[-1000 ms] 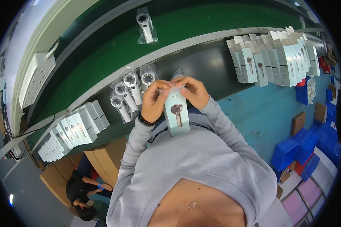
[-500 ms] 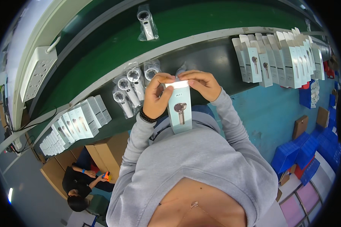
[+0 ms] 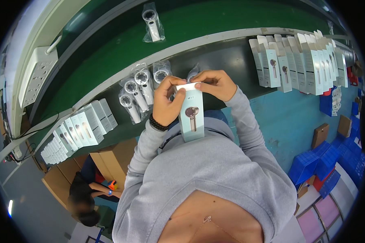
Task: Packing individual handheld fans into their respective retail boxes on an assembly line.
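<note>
A tall pale-blue carton (image 3: pixel 192 119) with a picture of a small handheld fan stands upright against my body, its white top flap (image 3: pixel 188 86) toward the bench. My left hand (image 3: pixel 165 103) is closed around its upper left edge, thumb on the front face. With bent fingers my right hand (image 3: pixel 220 86) pinches the top flap at the right corner. Whether the flap is fully tucked in cannot be made out. Just beyond the hands lie several bagged handheld fans, the nearest one a white fan (image 3: pixel 161 76); another bagged fan (image 3: pixel 194 72) is partly hidden behind my right hand.
Upright open cartons (image 3: pixel 288 65) crowd the bench's right end; a row of cartons (image 3: pixel 79 129) lines the left. One bagged fan (image 3: pixel 152 26) lies on the green surface beyond the ledge. A power strip (image 3: pixel 38 77) is at left. A co-worker (image 3: pixel 83 198) sits lower left; blue crates (image 3: pixel 312 164) stand right.
Both hands stay on the carton, and my right fingers have shifted slightly left along its top flap. The view has moved a little. The co-worker's head and arms have moved.
</note>
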Motion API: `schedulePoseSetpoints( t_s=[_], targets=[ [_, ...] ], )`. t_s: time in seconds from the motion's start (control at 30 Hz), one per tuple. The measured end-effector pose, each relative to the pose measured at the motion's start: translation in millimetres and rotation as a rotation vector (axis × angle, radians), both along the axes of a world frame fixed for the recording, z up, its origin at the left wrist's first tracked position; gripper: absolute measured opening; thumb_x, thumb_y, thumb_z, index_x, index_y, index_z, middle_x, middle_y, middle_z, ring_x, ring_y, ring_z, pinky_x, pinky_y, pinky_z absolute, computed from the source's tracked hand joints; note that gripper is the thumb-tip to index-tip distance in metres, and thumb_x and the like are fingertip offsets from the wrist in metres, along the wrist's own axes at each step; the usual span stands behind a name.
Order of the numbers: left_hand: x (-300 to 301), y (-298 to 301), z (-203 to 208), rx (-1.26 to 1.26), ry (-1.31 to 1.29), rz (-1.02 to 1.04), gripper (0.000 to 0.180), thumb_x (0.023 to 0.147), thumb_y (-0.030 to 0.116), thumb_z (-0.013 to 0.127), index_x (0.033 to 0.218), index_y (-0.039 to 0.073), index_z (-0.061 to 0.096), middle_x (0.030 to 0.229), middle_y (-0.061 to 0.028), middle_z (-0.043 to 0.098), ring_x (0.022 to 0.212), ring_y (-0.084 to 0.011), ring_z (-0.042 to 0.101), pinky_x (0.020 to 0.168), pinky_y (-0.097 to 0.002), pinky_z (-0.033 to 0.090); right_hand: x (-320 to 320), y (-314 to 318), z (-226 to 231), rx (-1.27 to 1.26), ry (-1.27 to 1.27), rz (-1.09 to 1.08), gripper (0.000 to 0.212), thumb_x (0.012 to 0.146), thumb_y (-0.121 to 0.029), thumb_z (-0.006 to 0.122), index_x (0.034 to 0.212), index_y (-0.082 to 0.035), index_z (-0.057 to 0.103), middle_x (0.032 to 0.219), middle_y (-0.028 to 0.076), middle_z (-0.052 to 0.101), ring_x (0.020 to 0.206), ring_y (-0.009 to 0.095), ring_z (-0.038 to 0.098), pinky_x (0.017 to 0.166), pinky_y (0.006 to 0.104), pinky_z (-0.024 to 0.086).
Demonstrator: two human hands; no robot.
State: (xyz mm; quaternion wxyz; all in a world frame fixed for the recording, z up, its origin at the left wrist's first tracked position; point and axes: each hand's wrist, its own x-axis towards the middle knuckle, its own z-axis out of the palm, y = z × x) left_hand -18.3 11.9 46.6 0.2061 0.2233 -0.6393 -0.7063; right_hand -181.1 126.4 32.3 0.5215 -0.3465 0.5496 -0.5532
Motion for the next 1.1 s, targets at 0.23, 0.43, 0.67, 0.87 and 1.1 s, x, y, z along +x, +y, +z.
schedulePoseSetpoints(
  t_s=[0.23, 0.43, 0.67, 0.87, 1.1],
  targets=[
    [3.6, 10.9, -3.2, -0.014, 0.033, -0.003, 0.014, 0.083, -0.002, 0.049, 0.097, -0.001, 0.051, 0.099, -0.0086, 0.054, 0.087, -0.0125, 0.052, 0.076, -0.0243, 0.042, -0.9, 5.1, 9.2, -0.027, 0.090, 0.048, 0.017, 0.085, -0.005, 0.060, 0.099, 0.003, 0.064, 0.102, 0.014, 0.063, 0.093, 0.017, 0.061, 0.080, 0.0273, 0.048],
    [5.3, 22.2, -23.5, -0.215, 0.163, 0.101, 0.009, 0.087, 0.003, 0.049, 0.096, 0.000, 0.051, 0.101, -0.0130, 0.054, 0.094, -0.0193, 0.053, 0.082, -0.0289, 0.040, 8.0, 13.7, 6.0, -0.057, 0.185, 0.008, 0.017, 0.086, -0.005, 0.058, 0.099, 0.002, 0.064, 0.107, 0.015, 0.061, 0.095, 0.018, 0.060, 0.076, 0.0260, 0.050],
    [19.4, 16.7, -26.1, -0.247, 0.181, 0.125, 0.007, 0.086, 0.004, 0.052, 0.092, 0.000, 0.053, 0.099, -0.0133, 0.056, 0.106, -0.0281, 0.052, 0.090, -0.0366, 0.040, 30.2, 4.5, -7.1, -0.176, 0.198, -0.094, 0.018, 0.084, -0.007, 0.060, 0.100, -0.001, 0.062, 0.114, 0.015, 0.057, 0.089, 0.017, 0.062, 0.069, 0.0250, 0.053],
    [55.7, 2.5, -19.4, -0.477, 0.015, 0.150, 0.019, 0.082, 0.010, 0.058, 0.099, 0.003, 0.054, 0.111, -0.0148, 0.054, 0.114, -0.0351, 0.045, 0.096, -0.0431, 0.034, 62.0, -3.1, -16.2, -0.152, 0.133, 0.043, 0.027, 0.086, -0.004, 0.055, 0.112, -0.001, 0.049, 0.134, 0.017, 0.040, 0.106, 0.018, 0.052, 0.087, 0.0298, 0.043],
    [101.3, -3.2, 22.1, -0.548, -0.425, 0.273, 0.088, 0.064, 0.035, 0.075, 0.134, 0.003, 0.031, 0.130, -0.0215, 0.036, 0.117, -0.0391, 0.043, 0.091, -0.0416, 0.043, 107.9, -70.6, -22.8, -0.057, 0.089, -0.140, 0.029, 0.087, -0.006, 0.057, 0.114, -0.004, 0.049, 0.118, 0.011, 0.052, 0.093, 0.017, 0.058, 0.072, 0.0247, 0.049]
  ],
)
